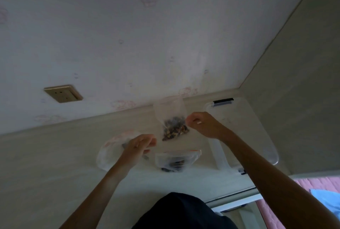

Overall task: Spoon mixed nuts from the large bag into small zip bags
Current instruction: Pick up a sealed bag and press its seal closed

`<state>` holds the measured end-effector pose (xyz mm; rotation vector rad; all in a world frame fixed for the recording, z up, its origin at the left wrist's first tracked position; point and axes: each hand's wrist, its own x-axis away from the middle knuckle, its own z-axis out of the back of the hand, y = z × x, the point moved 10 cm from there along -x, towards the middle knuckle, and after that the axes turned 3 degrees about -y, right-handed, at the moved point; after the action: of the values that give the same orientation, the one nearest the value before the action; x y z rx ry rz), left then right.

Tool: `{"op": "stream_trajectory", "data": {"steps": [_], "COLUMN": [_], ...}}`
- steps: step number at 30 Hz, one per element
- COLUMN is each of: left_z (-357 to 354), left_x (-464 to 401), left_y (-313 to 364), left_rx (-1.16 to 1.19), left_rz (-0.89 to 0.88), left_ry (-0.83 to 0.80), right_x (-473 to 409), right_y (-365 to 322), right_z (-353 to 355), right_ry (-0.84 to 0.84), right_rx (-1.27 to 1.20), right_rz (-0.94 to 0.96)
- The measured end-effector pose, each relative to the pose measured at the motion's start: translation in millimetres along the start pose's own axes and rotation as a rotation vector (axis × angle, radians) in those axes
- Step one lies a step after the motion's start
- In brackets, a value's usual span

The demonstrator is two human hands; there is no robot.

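The person holds a small zip bag (170,118) up over the table (55,155), its lower part dark with mixed nuts (174,130). The right hand (204,124) pinches the bag's right edge; the left hand (139,147) is curled at the lower left edge, though I cannot tell whether its fingers actually grip the film. A second small bag (174,161) with nuts lies flat below, a larger clear bag (112,149) sits partly behind the left hand, and a clear plastic lid (248,127) rests to the right. This looks like sealing: best to keep the bag upright, settle the nuts low, then press the zip closed evenly from one end across.
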<state>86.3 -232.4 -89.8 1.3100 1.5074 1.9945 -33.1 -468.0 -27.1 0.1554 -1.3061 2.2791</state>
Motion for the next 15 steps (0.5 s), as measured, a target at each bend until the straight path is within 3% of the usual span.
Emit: {"op": "stream_trajectory", "data": {"steps": [6, 11, 15], "left_z": [-6, -26, -33], "left_x": [-53, -83, -98], "left_y": [17, 13, 13], "left_rx": [-0.025, 0.126, 0.32], "left_rz": [0.128, 0.281, 0.301], "left_ry": [0.057, 0.01, 0.051], "right_x": [-65, -79, -77], "right_y": [36, 54, 60], "right_z": [-2, -18, -12], "right_ry": [0.113, 0.107, 0.226], "right_rx": [-0.188, -0.401, -0.502], "right_rz": [-0.276, -0.419, -0.453]}}
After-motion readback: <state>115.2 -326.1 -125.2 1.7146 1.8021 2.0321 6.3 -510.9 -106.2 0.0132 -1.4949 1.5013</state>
